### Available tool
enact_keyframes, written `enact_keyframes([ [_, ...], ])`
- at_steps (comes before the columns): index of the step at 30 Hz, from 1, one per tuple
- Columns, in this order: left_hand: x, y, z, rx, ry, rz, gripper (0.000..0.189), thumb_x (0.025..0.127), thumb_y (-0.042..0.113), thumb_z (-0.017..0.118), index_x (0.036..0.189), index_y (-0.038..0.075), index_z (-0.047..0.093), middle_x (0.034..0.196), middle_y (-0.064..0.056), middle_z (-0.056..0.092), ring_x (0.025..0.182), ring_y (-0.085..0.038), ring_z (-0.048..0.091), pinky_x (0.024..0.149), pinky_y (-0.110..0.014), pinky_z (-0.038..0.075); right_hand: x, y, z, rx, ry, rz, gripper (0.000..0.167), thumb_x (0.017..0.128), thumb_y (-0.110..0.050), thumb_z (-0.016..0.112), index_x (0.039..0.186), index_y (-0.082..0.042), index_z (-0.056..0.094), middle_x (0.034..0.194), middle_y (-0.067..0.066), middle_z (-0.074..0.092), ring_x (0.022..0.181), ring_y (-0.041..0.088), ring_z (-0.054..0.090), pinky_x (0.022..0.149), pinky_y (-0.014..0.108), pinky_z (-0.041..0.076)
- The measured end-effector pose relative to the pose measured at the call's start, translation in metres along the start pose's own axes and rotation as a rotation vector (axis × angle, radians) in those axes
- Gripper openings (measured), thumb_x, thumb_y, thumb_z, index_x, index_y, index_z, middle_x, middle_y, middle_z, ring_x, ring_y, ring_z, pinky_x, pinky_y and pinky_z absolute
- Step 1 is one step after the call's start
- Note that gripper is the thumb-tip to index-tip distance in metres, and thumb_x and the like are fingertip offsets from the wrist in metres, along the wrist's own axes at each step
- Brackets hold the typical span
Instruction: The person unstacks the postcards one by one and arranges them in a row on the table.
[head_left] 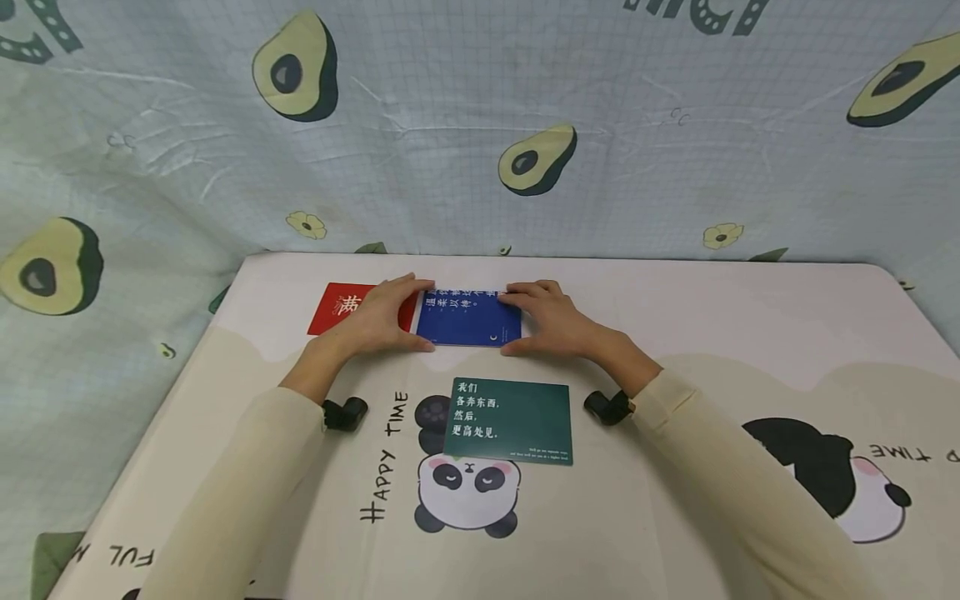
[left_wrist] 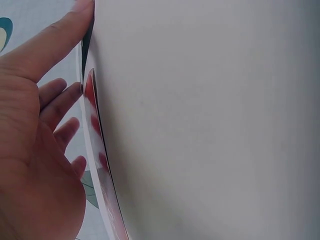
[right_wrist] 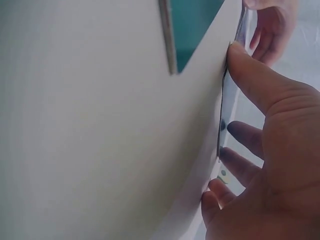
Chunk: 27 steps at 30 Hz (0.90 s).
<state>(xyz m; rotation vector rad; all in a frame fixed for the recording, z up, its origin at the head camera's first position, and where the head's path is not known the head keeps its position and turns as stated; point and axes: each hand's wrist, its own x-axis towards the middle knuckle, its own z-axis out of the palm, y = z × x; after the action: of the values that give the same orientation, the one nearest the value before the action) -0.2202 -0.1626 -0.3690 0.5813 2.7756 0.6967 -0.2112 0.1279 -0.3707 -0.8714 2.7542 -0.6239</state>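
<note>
In the head view a blue card (head_left: 468, 321) with white writing lies flat near the table's far edge. My left hand (head_left: 382, 321) holds its left end, thumb at the near edge and fingers at the far one. At the right end, my right hand (head_left: 558, 321) grips the card the same way. A red card (head_left: 330, 310) lies to its left, partly hidden under my left hand; whether the two cards overlap I cannot tell. Closer to me, between my forearms, rests a dark green card (head_left: 510, 421) with white writing.
The tabletop (head_left: 675, 500) has a pale cover printed with pandas and lettering. Behind it hangs a light cloth (head_left: 420, 167) with avocado prints. A black wrist camera (head_left: 345, 414) sits on the left wrist, another (head_left: 607, 407) on the right.
</note>
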Motion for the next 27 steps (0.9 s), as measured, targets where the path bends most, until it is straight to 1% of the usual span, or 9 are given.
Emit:
enact_keyframes([
  [5,0.0005,0.0004,-0.0010,0.003,-0.009,-0.005,0.094,0.068,0.036,0.083,0.147,0.018,0.036,0.156,-0.015,0.021,0.142,-0.038,0.013,0.111,-0.060,0.013,-0.0022,-0.0012,-0.0010,-0.006,-0.008,-0.009,0.081,0.080,-0.043,0.075,0.145,-0.008,0.041,0.152,0.015,0.029,0.138,0.039,0.017,0.107,0.059,0.021],
  [11,0.0004,0.0018,-0.0013,0.008,-0.011,0.006,0.094,0.068,0.035,0.084,0.147,0.016,0.036,0.155,-0.016,0.022,0.142,-0.038,0.014,0.111,-0.059,0.012,-0.0035,0.0002,-0.0019,0.014,-0.020,0.006,0.081,0.081,-0.043,0.074,0.146,-0.009,0.039,0.153,0.015,0.026,0.139,0.037,0.016,0.109,0.057,0.019],
  [19,-0.0025,0.0013,-0.0010,-0.001,-0.005,0.008,0.097,0.068,0.034,0.083,0.149,0.015,0.032,0.156,-0.016,0.020,0.142,-0.039,0.013,0.111,-0.060,0.012,-0.0037,0.0020,-0.0035,0.042,-0.025,0.004,0.082,0.081,-0.041,0.074,0.147,-0.008,0.037,0.154,0.016,0.023,0.141,0.034,0.015,0.112,0.052,0.018],
  [27,-0.0027,0.0021,-0.0008,-0.005,-0.004,0.005,0.097,0.069,0.034,0.083,0.149,0.014,0.031,0.156,-0.016,0.021,0.142,-0.038,0.013,0.111,-0.059,0.012,-0.0056,0.0029,-0.0022,0.045,-0.018,0.014,0.082,0.081,-0.041,0.075,0.147,-0.009,0.038,0.153,0.016,0.025,0.141,0.034,0.017,0.112,0.052,0.021],
])
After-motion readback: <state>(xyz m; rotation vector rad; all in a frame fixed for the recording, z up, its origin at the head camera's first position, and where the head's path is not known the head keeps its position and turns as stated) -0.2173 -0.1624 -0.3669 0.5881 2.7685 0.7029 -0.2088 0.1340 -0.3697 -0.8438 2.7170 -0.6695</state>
